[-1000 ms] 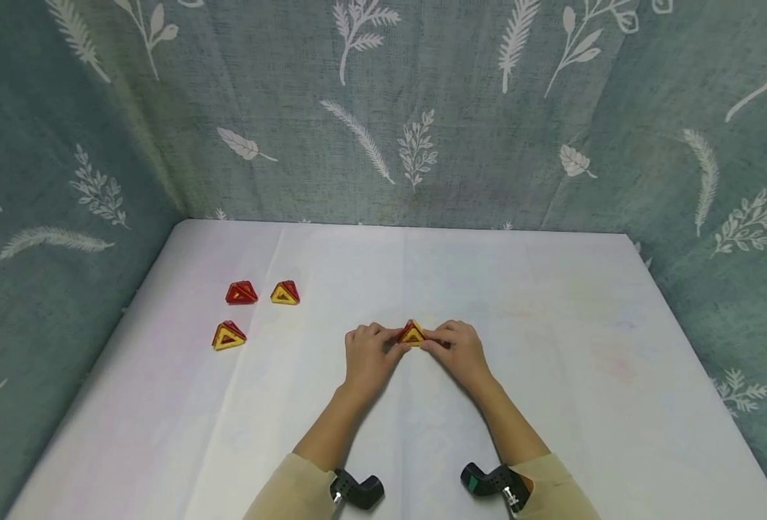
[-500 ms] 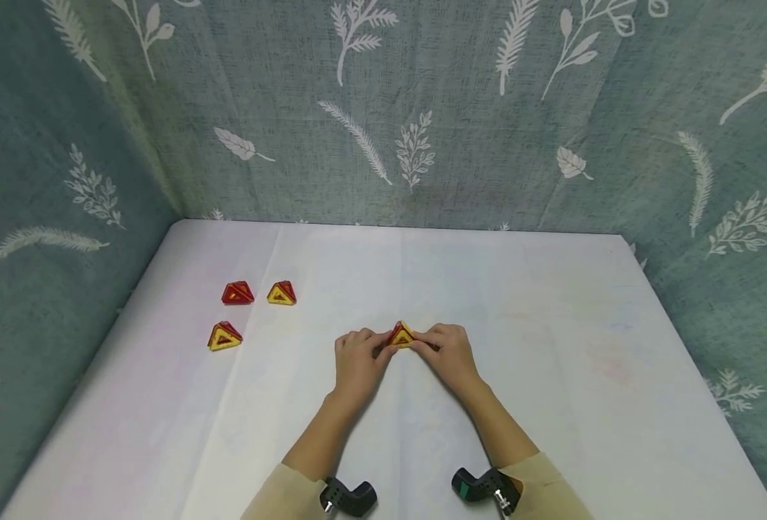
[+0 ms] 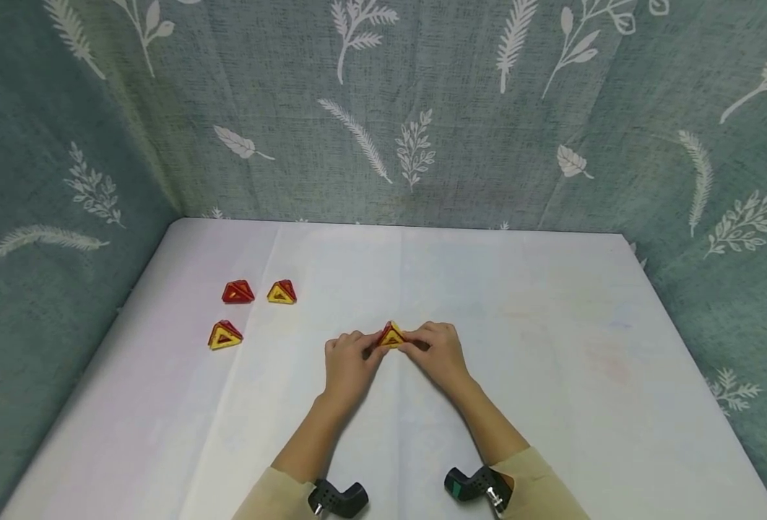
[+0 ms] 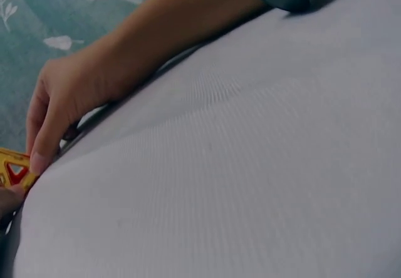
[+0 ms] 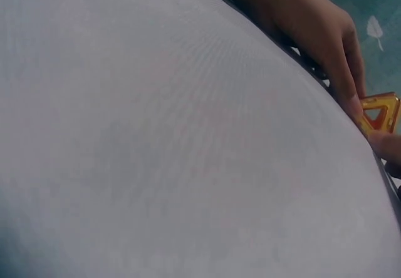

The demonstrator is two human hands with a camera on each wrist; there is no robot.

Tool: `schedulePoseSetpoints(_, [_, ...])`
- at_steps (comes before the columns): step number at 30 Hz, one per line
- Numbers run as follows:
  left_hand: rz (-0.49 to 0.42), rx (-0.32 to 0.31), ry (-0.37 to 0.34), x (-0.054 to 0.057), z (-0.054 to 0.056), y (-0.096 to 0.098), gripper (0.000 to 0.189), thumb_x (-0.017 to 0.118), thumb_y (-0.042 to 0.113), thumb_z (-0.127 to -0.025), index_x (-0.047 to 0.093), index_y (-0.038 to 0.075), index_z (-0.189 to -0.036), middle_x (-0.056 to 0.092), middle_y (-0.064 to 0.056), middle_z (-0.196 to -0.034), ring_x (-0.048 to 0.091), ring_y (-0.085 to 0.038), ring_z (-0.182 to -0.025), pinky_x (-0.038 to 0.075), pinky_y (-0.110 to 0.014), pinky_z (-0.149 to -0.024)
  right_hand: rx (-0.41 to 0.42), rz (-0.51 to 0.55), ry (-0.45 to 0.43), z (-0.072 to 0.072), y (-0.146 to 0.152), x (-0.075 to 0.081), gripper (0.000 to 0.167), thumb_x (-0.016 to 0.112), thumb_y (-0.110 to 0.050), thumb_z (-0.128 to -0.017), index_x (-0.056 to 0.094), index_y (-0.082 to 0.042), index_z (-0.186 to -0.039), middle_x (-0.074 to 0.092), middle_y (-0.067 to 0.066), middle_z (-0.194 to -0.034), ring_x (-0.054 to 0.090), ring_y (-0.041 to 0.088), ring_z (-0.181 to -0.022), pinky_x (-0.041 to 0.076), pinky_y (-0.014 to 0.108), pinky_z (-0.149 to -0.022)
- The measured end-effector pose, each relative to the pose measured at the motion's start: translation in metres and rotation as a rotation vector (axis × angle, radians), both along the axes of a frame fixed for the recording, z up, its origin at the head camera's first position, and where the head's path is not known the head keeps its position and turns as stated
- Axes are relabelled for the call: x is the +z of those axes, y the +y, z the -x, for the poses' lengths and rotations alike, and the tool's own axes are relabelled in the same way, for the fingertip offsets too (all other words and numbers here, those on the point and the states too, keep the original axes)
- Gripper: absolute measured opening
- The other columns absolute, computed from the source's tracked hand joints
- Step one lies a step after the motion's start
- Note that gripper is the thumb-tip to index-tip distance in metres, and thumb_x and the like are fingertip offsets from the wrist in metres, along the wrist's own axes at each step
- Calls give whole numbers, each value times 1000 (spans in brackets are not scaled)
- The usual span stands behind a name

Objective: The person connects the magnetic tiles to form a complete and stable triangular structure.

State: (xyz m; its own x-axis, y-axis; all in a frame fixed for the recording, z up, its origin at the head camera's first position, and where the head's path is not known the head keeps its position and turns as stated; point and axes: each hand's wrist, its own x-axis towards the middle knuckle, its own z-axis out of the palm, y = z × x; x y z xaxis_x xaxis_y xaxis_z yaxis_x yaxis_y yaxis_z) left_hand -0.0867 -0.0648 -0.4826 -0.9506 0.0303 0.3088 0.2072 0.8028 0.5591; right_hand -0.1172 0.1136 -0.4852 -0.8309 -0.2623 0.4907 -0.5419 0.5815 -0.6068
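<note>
A small pyramid of magnetic tiles (image 3: 391, 336), with red and yellow triangular faces, stands at the middle of the white table. My left hand (image 3: 347, 365) pinches its left side between thumb and fingers. On the other side my right hand (image 3: 437, 354) pinches it the same way. In the left wrist view, a yellow face of the pyramid (image 4: 15, 168) shows at the left edge, with the right hand (image 4: 62, 102) at it. The right wrist view has the pyramid (image 5: 387, 110) at the right edge, between the left hand (image 5: 326, 40) and the right thumb (image 5: 388, 145).
At the left of the table (image 3: 520, 404) stand three similar pieces: a red one (image 3: 237, 292), a red and yellow one (image 3: 282, 292), and another red and yellow one (image 3: 224, 335) nearer. A green leaf-patterned cloth (image 3: 448, 115) surrounds the table's back and sides.
Both hands have slid a little to the left with the pyramid between them. The three pieces at the left stay where they were on the table.
</note>
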Motion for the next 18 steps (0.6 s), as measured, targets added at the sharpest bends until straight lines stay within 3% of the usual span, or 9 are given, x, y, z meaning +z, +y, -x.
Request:
schedulePoseSetpoints(8, [-16,49,-24,3,-2,-16,34,73,28,-81,72,9,-109,63,-4,-86,53,-22,-78,33,-39,-74,30,-21,1,5,-18,4,23,82,-22,-70,76,-8,-88,68,0,-73,59,15,-65,42,40,-80])
schedulePoseSetpoints(18, [-49,73,-34,3,-8,-35,33,74,25,-82,71,7,-110,63,-4,-84,53,-23,-78,32,-38,-73,77,-23,-29,9,-36,1,23,82,-24,-70,77,-11,-88,68,-2,-73,58,12,-65,39,38,-83])
